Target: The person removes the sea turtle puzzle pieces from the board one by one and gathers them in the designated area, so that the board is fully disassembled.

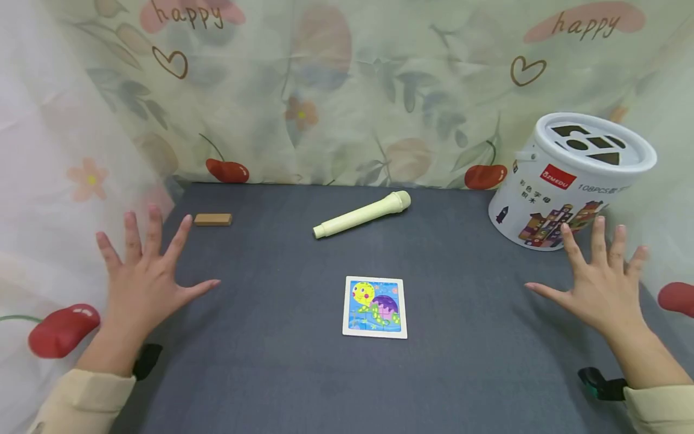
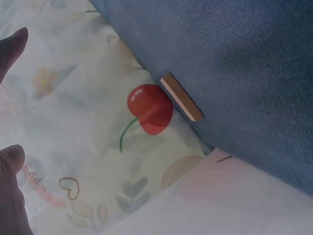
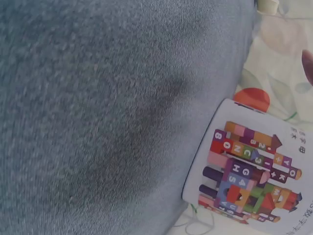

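Note:
Both hands hover over the table's sides, fingers spread and holding nothing. My left hand (image 1: 143,286) is nearest a small brown wooden block (image 1: 213,219) at the back left, which also shows in the left wrist view (image 2: 182,97). My right hand (image 1: 609,289) is in front of a white bucket (image 1: 542,199) with shape holes in its lid and printed blocks on its side. A pale yellow toy microphone (image 1: 362,215) lies slanted at the back middle. Nearer the front, a square picture puzzle (image 1: 375,307) of a turtle lies flat in its white frame.
A dark grey cloth covers the table (image 1: 271,374). Behind it hangs a printed curtain (image 1: 336,90) with cherries, flowers and the word happy, and it continues down the left and right sides. The bucket stands tall at the back right corner.

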`<state>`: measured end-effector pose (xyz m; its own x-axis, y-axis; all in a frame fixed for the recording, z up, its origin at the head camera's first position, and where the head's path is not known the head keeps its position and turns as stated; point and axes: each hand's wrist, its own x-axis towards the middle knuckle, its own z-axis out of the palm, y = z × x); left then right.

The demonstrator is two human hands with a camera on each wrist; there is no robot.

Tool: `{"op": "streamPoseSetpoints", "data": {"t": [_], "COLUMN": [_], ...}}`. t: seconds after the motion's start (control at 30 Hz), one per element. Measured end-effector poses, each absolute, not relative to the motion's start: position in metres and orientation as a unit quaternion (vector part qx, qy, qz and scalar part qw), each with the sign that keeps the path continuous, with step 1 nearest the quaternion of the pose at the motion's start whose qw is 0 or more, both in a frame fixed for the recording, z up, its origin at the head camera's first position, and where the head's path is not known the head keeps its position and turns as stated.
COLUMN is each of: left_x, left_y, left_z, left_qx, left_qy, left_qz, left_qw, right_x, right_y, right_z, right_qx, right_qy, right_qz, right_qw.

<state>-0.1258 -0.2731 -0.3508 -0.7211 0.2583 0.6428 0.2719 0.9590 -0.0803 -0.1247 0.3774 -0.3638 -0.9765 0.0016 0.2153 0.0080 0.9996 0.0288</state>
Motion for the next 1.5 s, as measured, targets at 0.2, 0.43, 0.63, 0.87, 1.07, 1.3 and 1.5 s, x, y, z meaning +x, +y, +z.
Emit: {"op": "streamPoseSetpoints", "data": {"t": [0.2, 0.43, 0.63, 0.87, 1.07, 1.3, 1.5], "left_x": [-0.128, -0.132, -0.136, -0.142, -0.148, -0.153, -0.156], "left_y": [-0.265, -0.249, -0.241, -0.225, -0.201, -0.182, -0.172], "left_z": [-0.348, -0.344, -0.348, -0.352, -0.348, -0.346, -0.347], "left_qx": [-0.134, -0.125, -0.149, -0.171, -0.173, -0.189, -0.200], "left_qy": [-0.946, -0.967, -0.958, -0.954, -0.969, -0.974, -0.976], "left_qz": [-0.002, 0.030, 0.012, 0.005, 0.001, -0.027, -0.068], "left_qw": [0.294, 0.219, 0.247, 0.247, 0.177, 0.119, 0.046], "right_x": [-0.130, -0.140, -0.149, -0.160, -0.174, -0.186, -0.194], "right_y": [0.372, 0.356, 0.341, 0.321, 0.292, 0.258, 0.239], "right_z": [-0.364, -0.370, -0.370, -0.375, -0.377, -0.378, -0.384], "right_qx": [0.002, 0.029, 0.048, 0.071, 0.081, 0.092, 0.098], "right_qy": [-0.994, -0.992, -0.990, -0.985, -0.984, -0.981, -0.978], "right_qz": [0.009, 0.027, 0.035, 0.046, 0.063, 0.098, 0.136], "right_qw": [0.113, 0.117, 0.130, 0.149, 0.148, 0.141, 0.122]}}
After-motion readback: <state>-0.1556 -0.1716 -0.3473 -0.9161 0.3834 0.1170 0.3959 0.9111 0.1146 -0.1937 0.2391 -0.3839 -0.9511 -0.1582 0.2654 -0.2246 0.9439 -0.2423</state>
